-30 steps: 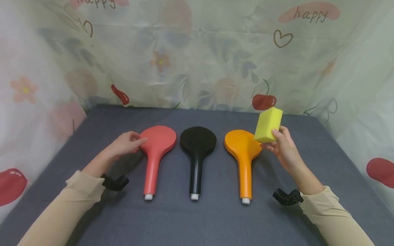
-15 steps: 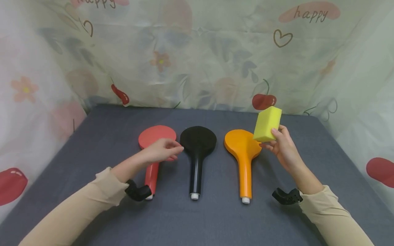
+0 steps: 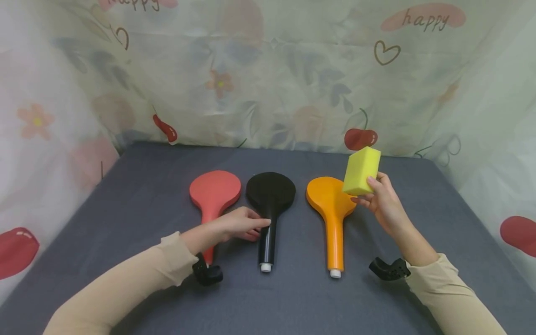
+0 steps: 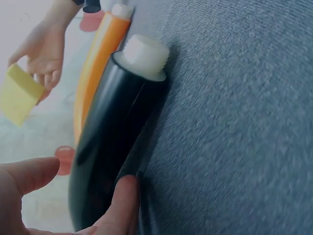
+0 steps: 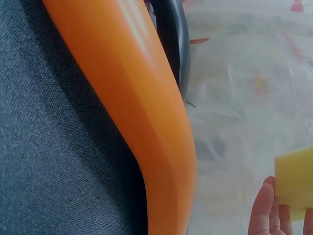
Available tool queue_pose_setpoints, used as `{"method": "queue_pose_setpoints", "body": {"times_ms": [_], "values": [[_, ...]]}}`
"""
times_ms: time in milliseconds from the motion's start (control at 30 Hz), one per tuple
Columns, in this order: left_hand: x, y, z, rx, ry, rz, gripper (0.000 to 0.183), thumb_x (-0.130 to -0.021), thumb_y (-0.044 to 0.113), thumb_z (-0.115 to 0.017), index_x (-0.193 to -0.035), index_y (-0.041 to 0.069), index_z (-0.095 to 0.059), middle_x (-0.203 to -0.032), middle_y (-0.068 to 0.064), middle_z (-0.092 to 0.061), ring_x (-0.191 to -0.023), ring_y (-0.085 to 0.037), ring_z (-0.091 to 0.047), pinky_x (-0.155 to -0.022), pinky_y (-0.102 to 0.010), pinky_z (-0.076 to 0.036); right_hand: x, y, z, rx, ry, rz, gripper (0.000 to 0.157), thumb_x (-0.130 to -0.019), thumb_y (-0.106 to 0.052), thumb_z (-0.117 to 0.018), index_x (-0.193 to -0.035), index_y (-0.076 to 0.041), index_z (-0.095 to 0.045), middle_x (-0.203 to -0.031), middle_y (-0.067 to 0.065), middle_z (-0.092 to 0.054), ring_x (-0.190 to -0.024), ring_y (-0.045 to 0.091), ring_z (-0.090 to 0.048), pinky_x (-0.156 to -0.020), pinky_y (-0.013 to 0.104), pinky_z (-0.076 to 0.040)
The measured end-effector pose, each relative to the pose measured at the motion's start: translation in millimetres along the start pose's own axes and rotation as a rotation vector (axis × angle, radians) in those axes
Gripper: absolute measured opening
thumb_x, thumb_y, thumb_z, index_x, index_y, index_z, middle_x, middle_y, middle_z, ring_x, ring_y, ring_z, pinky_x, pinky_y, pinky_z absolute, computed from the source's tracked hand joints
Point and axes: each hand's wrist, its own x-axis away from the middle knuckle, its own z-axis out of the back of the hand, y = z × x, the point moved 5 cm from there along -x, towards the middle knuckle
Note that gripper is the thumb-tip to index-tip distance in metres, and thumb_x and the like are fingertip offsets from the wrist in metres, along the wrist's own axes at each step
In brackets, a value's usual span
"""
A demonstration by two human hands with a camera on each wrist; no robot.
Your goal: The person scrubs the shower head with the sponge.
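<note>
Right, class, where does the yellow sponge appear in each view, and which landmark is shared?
Head: yellow sponge right of centre, in the right hand.
Left wrist: left edge, above centre.
Right wrist: lower right edge, partly cut off.
Shared landmark: orange shower head.

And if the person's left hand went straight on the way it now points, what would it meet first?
The left hand would most likely meet the black, round-headed, plastic-looking paddle, at its glossy handle. The handle lies close to the fingertips; contact is hard to tell.
</note>
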Motion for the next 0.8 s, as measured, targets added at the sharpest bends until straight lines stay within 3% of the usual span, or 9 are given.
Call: {"method": "queue_pose_setpoints", "body": {"times_ms": [233, 467, 667, 800], "values": [[-8.7, -3.6, -6.3, 0.036, 0.009, 0.022, 0.056, -0.089, 0.028, -0.062, -0.128, -0.009, -0.046, -0.120, -0.019, -0.057, -0.095, -0.017, -0.063, -0.082, -0.033, -0.056, 0, 2, 0.1, 0.010, 0.004, -0.009, 0.032, -0.099, -0.038, -0.039, -0.122, -0.023, -0.023, -0.115, -0.006, -0.044, -0.092, 0.002, -0.062, -0.080, 0.019, -0.052], [-12.6, -4.6, -8.5, 0.099, 0.024, 0.016, 0.035, -0.089, 0.022, -0.063, -0.107, -0.007, -0.054, -0.101, -0.008, -0.056, -0.089, -0.015, -0.060, -0.084, -0.035, -0.055, 0, 3, -0.3, 0.007, 0.005, -0.007, 0.030, -0.099, -0.038, -0.039, -0.121, -0.024, -0.024, -0.113, -0.006, -0.045, -0.092, 0.002, -0.062, -0.080, 0.019, -0.052], [-14.5, -6.6, -9.7, 0.154, 0.052, 0.034, 0.053, -0.089, 0.019, -0.063, -0.127, -0.010, -0.042, -0.117, -0.018, -0.053, -0.095, -0.018, -0.059, -0.089, -0.039, -0.053, 0, 3, -2.2, -0.006, -0.009, 0.010, 0.029, -0.099, -0.036, -0.039, -0.121, -0.023, -0.025, -0.113, -0.006, -0.046, -0.091, 0.002, -0.062, -0.080, 0.019, -0.052], [-13.9, -6.2, -10.6, 0.179, 0.063, 0.023, 0.049, -0.090, 0.017, -0.061, -0.126, -0.011, -0.042, -0.114, -0.017, -0.054, -0.092, -0.018, -0.059, -0.090, -0.040, -0.052, -1, 2, -3.1, -0.010, -0.013, 0.012, 0.028, -0.099, -0.036, -0.039, -0.121, -0.023, -0.026, -0.113, -0.006, -0.047, -0.091, 0.002, -0.062, -0.079, 0.019, -0.052]]}}
